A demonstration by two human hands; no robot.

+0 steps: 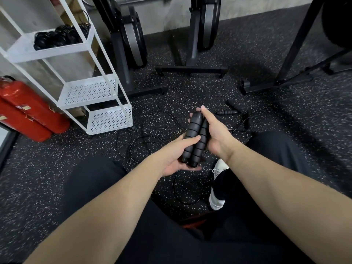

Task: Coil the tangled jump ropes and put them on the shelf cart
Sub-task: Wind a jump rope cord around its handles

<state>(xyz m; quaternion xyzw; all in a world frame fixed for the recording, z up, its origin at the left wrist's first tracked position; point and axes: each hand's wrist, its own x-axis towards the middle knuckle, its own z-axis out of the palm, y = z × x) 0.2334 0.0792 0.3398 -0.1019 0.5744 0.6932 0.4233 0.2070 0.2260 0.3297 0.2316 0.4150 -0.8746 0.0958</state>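
Both hands meet over the speckled rubber floor (247,60), pressing 2 ribbed black handles (194,138) side by side. Cupped from below, the left hand (177,159) curls its fingers under the butt ends while its thumb lies across the near handle. From the other side the right hand (213,132) wraps the far handle, its fingertips showing past the top ends.

Thin black cord (144,147) from this rope trails in loose loops on the floor below the hands and between the person's knees. Just beyond the hands, to the right, lie 2 more handles (227,112) with their own cord. Well to the left stands the white shelf cart (89,92), its top tier already carrying coiled ropes (61,36); the 2 perforated tiers below show nothing on them.

My guess is that coiling starts next, and the risk lies there: the floor loops overlap and may cross the second rope's cord, so a quick pull could tighten a knot or drag that rope along. One loop also lies close to the white shoe (217,189) and could catch on it.
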